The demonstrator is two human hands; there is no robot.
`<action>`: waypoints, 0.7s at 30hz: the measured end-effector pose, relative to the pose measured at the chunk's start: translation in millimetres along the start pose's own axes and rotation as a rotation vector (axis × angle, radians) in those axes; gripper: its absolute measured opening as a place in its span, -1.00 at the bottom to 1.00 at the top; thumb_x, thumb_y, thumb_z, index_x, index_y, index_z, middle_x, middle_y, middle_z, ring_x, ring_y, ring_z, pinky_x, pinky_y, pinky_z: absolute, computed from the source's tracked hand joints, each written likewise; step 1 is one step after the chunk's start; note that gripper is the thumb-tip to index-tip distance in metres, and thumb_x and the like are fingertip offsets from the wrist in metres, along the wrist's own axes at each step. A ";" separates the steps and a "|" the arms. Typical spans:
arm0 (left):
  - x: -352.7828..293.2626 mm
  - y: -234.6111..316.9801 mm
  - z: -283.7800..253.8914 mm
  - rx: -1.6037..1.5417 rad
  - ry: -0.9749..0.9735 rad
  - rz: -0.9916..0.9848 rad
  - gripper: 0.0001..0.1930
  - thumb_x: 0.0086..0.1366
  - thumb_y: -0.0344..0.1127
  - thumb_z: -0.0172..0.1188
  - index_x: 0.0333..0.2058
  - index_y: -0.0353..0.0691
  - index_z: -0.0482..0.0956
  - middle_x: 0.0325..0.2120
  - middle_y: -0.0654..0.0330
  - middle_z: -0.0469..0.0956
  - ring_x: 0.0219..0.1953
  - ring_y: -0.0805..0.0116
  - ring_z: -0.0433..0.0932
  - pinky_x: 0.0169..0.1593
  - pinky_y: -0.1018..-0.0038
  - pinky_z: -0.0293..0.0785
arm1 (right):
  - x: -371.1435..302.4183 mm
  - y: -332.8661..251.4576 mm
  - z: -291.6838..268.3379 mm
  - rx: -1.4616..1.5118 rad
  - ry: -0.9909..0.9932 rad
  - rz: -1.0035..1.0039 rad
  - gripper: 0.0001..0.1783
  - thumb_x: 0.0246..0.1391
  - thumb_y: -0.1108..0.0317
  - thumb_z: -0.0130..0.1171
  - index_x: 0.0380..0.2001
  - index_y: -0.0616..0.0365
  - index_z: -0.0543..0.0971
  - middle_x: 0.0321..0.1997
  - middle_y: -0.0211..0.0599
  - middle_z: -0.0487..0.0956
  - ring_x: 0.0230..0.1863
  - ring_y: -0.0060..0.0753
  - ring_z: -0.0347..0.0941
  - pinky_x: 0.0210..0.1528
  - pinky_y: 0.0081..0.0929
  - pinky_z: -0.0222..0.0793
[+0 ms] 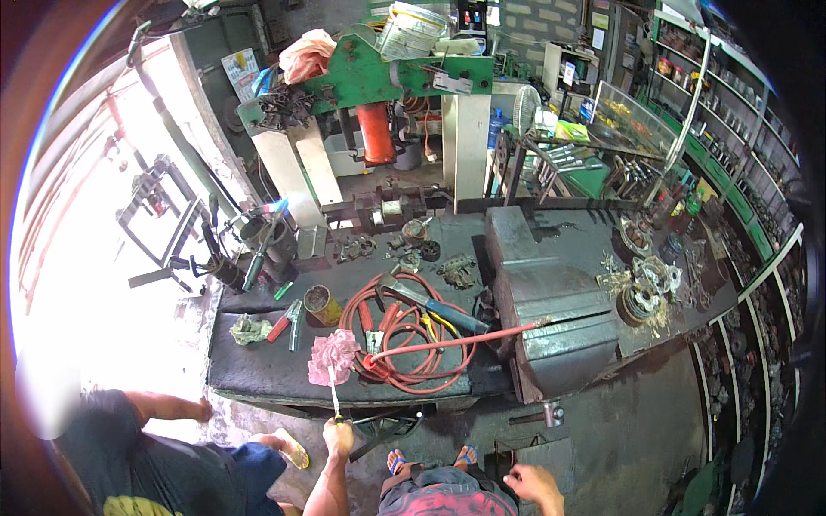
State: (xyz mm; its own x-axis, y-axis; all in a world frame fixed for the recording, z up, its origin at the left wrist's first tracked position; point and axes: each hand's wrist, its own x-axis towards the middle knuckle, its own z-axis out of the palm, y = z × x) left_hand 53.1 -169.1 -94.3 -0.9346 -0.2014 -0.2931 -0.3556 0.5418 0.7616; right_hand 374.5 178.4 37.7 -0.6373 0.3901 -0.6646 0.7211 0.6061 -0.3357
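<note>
My left hand (338, 437) is closed round a screwdriver with a yellow-and-black handle. The screwdriver's pale shaft (334, 394) points away from me and reaches a crumpled pink plastic bag or cloth (334, 354) at the bench's near edge; whether its tip touches the bundle I cannot tell. To the right lies a coil of red cable (413, 384), one length running to the jaws of a large bench vise (564, 305). A hammer (439, 307) with a blue handle and yellow-handled pliers (440, 325) rest on the coil. My right hand (533, 483) hangs low, holding nothing, fingers loosely bent.
A co-worker (163, 464) is close on my left, one arm toward the bench (249, 370). A rusty can (322, 307) and a red-handled clamp (284, 322) lie left of the coil. Greasy round parts (641, 297) sit beyond the vise. A green press frame (361, 82) stands behind.
</note>
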 end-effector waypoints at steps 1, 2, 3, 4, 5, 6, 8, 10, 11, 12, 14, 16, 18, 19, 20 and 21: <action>1.8 -1.3 0.9 0.008 -0.006 -0.003 -0.81 0.18 -0.33 0.29 -0.36 -0.38 0.63 -0.50 -0.01 0.65 -0.40 0.14 0.63 -0.20 0.22 0.52 | 3.0 17.7 10.1 0.021 0.038 -0.075 -0.54 0.20 -0.14 0.25 -0.10 -0.01 0.72 -0.22 -0.09 0.76 -0.13 0.14 0.69 -0.06 0.03 0.58; 3.2 -4.4 1.6 0.019 -0.015 -0.009 -0.80 0.18 -0.33 0.29 -0.36 -0.39 0.62 -0.49 -0.04 0.66 -0.39 0.12 0.64 -0.19 0.21 0.53 | 4.0 33.5 17.9 0.019 0.052 -0.094 -0.54 0.21 -0.14 0.25 -0.10 -0.02 0.72 -0.25 -0.10 0.76 -0.16 0.12 0.70 -0.07 0.01 0.59; 5.9 -7.0 2.8 0.077 -0.004 -0.046 -0.80 0.18 -0.33 0.26 -0.36 -0.41 0.62 -0.46 -0.13 0.67 -0.36 0.01 0.68 -0.16 0.17 0.53 | 7.9 46.5 22.0 0.002 0.059 -0.088 -0.54 0.21 -0.15 0.24 -0.11 -0.03 0.72 -0.27 -0.11 0.76 -0.18 0.11 0.70 -0.08 0.00 0.60; 7.9 -10.0 3.3 0.103 0.003 -0.025 -0.79 0.18 -0.32 0.26 -0.37 -0.41 0.63 -0.46 -0.16 0.68 -0.34 -0.05 0.69 -0.15 0.15 0.53 | 15.6 58.5 23.8 0.112 0.106 -0.092 -0.57 0.20 -0.12 0.27 -0.12 -0.02 0.73 -0.27 -0.11 0.76 -0.19 0.06 0.71 -0.10 -0.05 0.60; 10.4 -12.4 3.1 0.056 -0.006 -0.020 -0.78 0.18 -0.31 0.26 -0.37 -0.41 0.63 -0.46 -0.15 0.68 -0.34 -0.06 0.69 -0.15 0.14 0.53 | 22.3 70.9 28.1 0.210 0.141 -0.069 -0.59 0.19 -0.08 0.30 -0.13 -0.01 0.73 -0.28 -0.11 0.76 -0.21 0.02 0.71 -0.12 -0.09 0.60; 11.2 -13.8 4.6 0.052 -0.008 -0.063 -0.77 0.18 -0.30 0.26 -0.37 -0.42 0.63 -0.46 -0.15 0.68 -0.35 -0.06 0.69 -0.15 0.14 0.53 | 30.8 84.4 34.5 0.319 0.188 -0.077 -0.62 0.18 -0.04 0.33 -0.14 0.00 0.74 -0.28 -0.11 0.76 -0.22 -0.02 0.71 -0.14 -0.14 0.60; 9.3 -13.8 7.1 0.054 0.015 0.006 -0.77 0.18 -0.30 0.26 -0.37 -0.42 0.63 -0.46 -0.15 0.68 -0.35 -0.05 0.68 -0.15 0.13 0.52 | 62.2 112.7 57.4 0.823 0.175 0.138 -0.70 0.19 0.16 0.36 -0.22 0.21 0.73 -0.41 -0.17 0.71 -0.36 -0.24 0.67 -0.28 -0.28 0.55; 5.4 -10.2 7.8 0.051 0.013 -0.030 -0.78 0.18 -0.30 0.26 -0.38 -0.42 0.63 -0.47 -0.12 0.67 -0.37 -0.02 0.67 -0.16 0.14 0.52 | 93.7 152.2 92.7 1.195 0.239 0.186 -0.76 0.25 0.28 0.30 -0.26 0.30 0.70 -0.55 -0.32 0.64 -0.56 -0.38 0.56 -0.47 -0.38 0.48; 1.7 -8.2 9.1 0.006 0.034 0.000 -0.79 0.18 -0.32 0.26 -0.41 -0.41 0.61 -0.53 0.00 0.64 -0.45 0.16 0.61 -0.24 0.20 0.49 | 105.2 170.5 118.4 0.989 0.294 0.322 -0.76 0.25 0.29 0.30 -0.26 0.30 0.71 -0.54 -0.30 0.65 -0.55 -0.38 0.57 -0.47 -0.37 0.48; -0.5 -6.1 9.5 -0.040 0.023 -0.029 -0.80 0.18 -0.32 0.26 -0.42 -0.41 0.61 -0.55 0.04 0.62 -0.47 0.22 0.57 -0.26 0.23 0.48 | 115.8 187.9 141.9 0.815 0.321 0.395 -0.76 0.24 0.29 0.30 -0.26 0.30 0.72 -0.53 -0.28 0.66 -0.54 -0.37 0.58 -0.47 -0.36 0.48; -1.3 -2.5 11.4 -0.110 0.012 -0.076 -0.81 0.18 -0.34 0.25 -0.45 -0.39 0.60 -0.59 0.14 0.58 -0.51 0.34 0.50 -0.32 0.28 0.44 | 124.5 215.3 174.5 0.604 0.239 0.507 -0.75 0.23 0.29 0.30 -0.25 0.30 0.73 -0.50 -0.23 0.69 -0.52 -0.35 0.61 -0.45 -0.34 0.49; -0.7 -3.4 12.7 -0.129 0.022 -0.050 -0.84 0.17 -0.36 0.23 -0.48 -0.36 0.58 -0.63 0.22 0.51 -0.53 0.43 0.43 -0.38 0.31 0.39 | 115.6 224.8 187.4 0.497 0.038 0.588 -0.75 0.21 0.28 0.32 -0.23 0.29 0.74 -0.47 -0.17 0.71 -0.50 -0.32 0.63 -0.43 -0.32 0.51; 1.6 -8.0 13.8 -0.135 0.030 -0.046 -0.84 0.17 -0.36 0.22 -0.49 -0.36 0.57 -0.64 0.24 0.49 -0.54 0.43 0.42 -0.39 0.31 0.38 | 106.8 211.2 184.9 0.502 0.082 0.423 -0.73 0.19 0.27 0.33 -0.22 0.29 0.75 -0.44 -0.13 0.73 -0.48 -0.32 0.64 -0.41 -0.32 0.52; 2.8 -11.5 12.8 -0.134 -0.014 -0.042 -0.84 0.17 -0.36 0.24 -0.46 -0.36 0.57 -0.64 0.23 0.48 -0.53 0.39 0.43 -0.38 0.29 0.38 | 98.5 197.8 182.7 0.502 0.102 0.355 -0.72 0.18 0.26 0.34 -0.21 0.28 0.76 -0.42 -0.11 0.74 -0.48 -0.32 0.65 -0.40 -0.32 0.53; 3.5 -15.1 11.0 -0.112 -0.011 -0.015 -0.84 0.17 -0.36 0.24 -0.45 -0.36 0.57 -0.62 0.20 0.49 -0.52 0.36 0.44 -0.36 0.28 0.39 | 90.7 182.7 177.8 0.531 0.108 0.388 -0.71 0.17 0.25 0.35 -0.22 0.28 0.76 -0.41 -0.11 0.74 -0.47 -0.30 0.65 -0.39 -0.30 0.54; 4.8 -17.5 9.3 -0.087 -0.014 0.005 -0.84 0.17 -0.35 0.24 -0.44 -0.37 0.56 -0.61 0.17 0.50 -0.51 0.33 0.45 -0.35 0.27 0.40 | 86.4 167.1 170.1 0.563 0.119 0.419 -0.71 0.16 0.24 0.35 -0.22 0.28 0.76 -0.41 -0.10 0.74 -0.47 -0.28 0.65 -0.37 -0.29 0.54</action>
State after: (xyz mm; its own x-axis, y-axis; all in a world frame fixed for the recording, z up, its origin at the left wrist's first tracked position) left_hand 54.9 -172.0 -114.5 -0.9364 -0.1871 -0.2970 -0.3508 0.4696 0.8102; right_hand 486.2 195.5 -189.3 -0.2774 0.6046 -0.7467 0.9226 -0.0493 -0.3827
